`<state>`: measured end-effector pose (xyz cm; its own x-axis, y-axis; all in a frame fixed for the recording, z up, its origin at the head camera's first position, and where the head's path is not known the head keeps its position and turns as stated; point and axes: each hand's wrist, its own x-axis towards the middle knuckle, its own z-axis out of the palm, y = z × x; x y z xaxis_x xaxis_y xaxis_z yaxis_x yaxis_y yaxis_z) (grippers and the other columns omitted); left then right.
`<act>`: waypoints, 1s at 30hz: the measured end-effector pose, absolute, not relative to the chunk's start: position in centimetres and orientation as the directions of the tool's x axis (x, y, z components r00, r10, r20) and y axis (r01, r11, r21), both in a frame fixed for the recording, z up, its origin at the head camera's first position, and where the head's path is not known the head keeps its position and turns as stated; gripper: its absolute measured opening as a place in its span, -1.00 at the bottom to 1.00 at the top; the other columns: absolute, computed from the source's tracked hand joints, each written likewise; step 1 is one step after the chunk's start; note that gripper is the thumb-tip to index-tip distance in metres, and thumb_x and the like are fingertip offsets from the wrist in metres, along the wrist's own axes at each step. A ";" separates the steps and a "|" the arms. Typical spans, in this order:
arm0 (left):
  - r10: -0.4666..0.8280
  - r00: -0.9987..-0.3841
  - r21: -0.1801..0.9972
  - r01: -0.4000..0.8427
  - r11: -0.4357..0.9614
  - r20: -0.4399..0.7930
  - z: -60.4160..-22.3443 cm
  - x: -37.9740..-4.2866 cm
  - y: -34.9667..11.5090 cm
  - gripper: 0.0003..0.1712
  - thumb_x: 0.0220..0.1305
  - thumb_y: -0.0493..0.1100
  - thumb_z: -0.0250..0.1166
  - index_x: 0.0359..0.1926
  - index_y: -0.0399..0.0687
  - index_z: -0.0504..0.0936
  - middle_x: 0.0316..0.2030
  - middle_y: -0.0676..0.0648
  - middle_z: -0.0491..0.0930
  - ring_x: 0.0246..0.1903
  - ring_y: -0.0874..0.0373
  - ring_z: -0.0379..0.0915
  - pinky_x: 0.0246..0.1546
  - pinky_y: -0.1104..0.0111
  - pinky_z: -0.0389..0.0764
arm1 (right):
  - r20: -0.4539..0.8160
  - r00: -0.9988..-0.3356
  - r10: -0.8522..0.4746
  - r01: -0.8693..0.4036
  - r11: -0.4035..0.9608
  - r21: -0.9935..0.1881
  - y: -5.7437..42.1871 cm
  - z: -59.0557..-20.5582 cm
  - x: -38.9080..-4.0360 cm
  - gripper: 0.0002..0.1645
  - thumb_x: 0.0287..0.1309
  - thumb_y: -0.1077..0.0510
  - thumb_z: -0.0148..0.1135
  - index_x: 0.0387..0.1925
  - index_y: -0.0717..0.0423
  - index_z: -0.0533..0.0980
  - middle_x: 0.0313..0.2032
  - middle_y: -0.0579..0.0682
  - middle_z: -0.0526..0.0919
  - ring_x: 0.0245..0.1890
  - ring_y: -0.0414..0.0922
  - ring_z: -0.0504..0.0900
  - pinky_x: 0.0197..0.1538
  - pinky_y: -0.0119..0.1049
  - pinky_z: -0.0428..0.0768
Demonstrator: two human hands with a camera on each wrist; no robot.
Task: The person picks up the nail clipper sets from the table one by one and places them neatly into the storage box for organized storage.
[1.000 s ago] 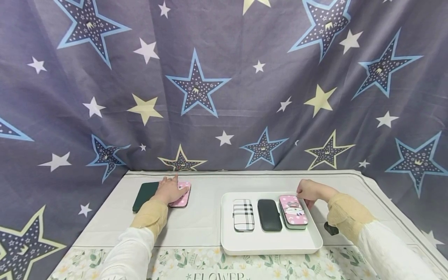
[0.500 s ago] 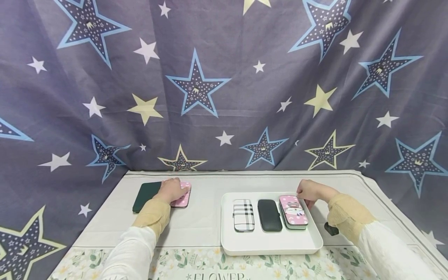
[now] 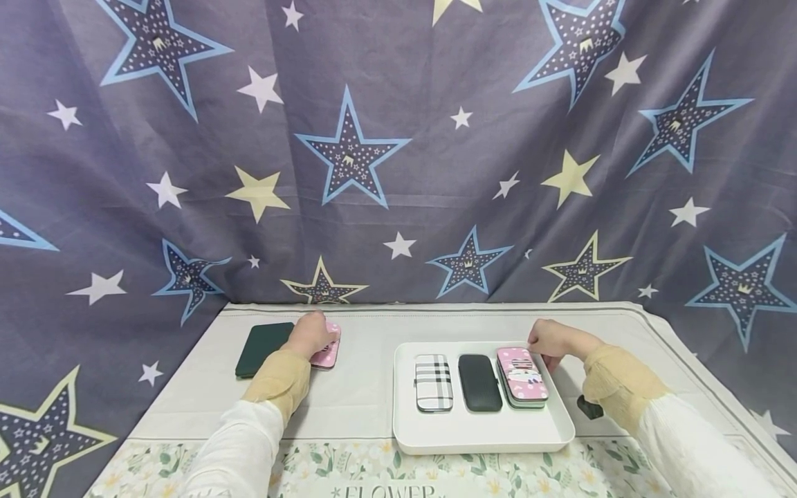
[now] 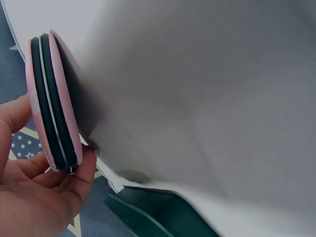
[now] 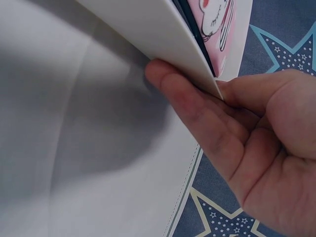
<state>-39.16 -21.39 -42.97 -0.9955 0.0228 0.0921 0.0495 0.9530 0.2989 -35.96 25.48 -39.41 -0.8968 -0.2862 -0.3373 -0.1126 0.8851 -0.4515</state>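
Note:
My left hand (image 3: 309,334) grips a pink patterned clasp case (image 3: 330,348) on the table's far left. In the left wrist view that pink case (image 4: 64,106) stands edge-on between thumb and fingers, its dark green sides and metal seam showing. A dark green flat case (image 3: 264,349) lies just left of it. My right hand (image 3: 551,340) pinches the far right rim of a white tray (image 3: 436,439), thumb above and fingers beneath. Inside the tray lie a white plaid case (image 3: 434,384), a black case (image 3: 479,382) and a pink cartoon case (image 3: 521,373) stacked on a greenish one.
A small black object (image 3: 589,407) lies by my right forearm, partly hidden. A floral cloth (image 3: 336,460) covers the near side of the table (image 3: 349,401). Behind the table's far edge hangs a star-patterned curtain (image 3: 398,221).
My left hand has shifted slightly to the right over the pink case, and its fingers have gone from spread to curled round it. The right hand and tray have stayed put.

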 end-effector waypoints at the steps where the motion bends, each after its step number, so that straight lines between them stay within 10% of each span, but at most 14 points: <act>1: 0.021 -0.995 0.309 0.050 0.950 0.097 -42.9 -39.2 -21.4 -0.48 0.04 -0.10 0.35 -0.16 -0.50 0.49 -0.21 -0.42 0.58 -0.19 -0.23 0.53 -0.06 0.01 0.54 | -0.338 -0.897 -0.287 -0.112 0.884 -0.454 25.5 -39.4 -36.0 -0.77 0.22 0.34 0.02 -0.37 0.32 0.61 -0.71 0.05 0.61 -0.71 -0.15 0.62 -0.52 -0.29 0.67; 12: -0.050 -0.997 0.492 -0.016 0.871 0.056 -42.7 -39.1 -21.5 -0.40 -0.04 -0.16 0.40 -0.05 -0.52 0.47 -0.12 -0.45 0.55 -0.07 -0.26 0.48 0.06 0.06 0.48 | -0.324 -0.894 -0.310 -0.129 0.870 -0.476 25.5 -39.4 -35.9 -0.75 0.23 0.35 0.00 -0.45 0.28 0.59 -0.74 0.05 0.59 -0.72 -0.14 0.61 -0.53 -0.28 0.66; 19: -0.086 -0.996 0.556 -0.069 0.828 0.004 -42.5 -38.9 -21.8 -0.44 0.00 -0.16 0.41 -0.03 -0.42 0.48 -0.12 -0.41 0.53 -0.18 -0.17 0.48 -0.41 0.21 0.63 | -0.331 -0.893 -0.304 -0.122 0.872 -0.473 25.5 -39.4 -35.8 -0.75 0.23 0.35 0.00 -0.44 0.28 0.60 -0.73 0.06 0.59 -0.71 -0.14 0.62 -0.52 -0.27 0.67; 30: -0.117 -0.993 0.617 -0.092 0.782 0.000 -42.2 -38.9 -22.0 -0.62 0.08 -0.29 0.27 -0.05 -0.39 0.54 -0.12 -0.36 0.55 -0.15 -0.13 0.44 -0.07 0.13 0.51 | -0.326 -0.896 -0.302 -0.123 0.873 -0.473 25.5 -39.3 -35.6 -0.74 0.23 0.35 -0.01 -0.45 0.28 0.60 -0.74 0.05 0.59 -0.71 -0.13 0.62 -0.53 -0.27 0.66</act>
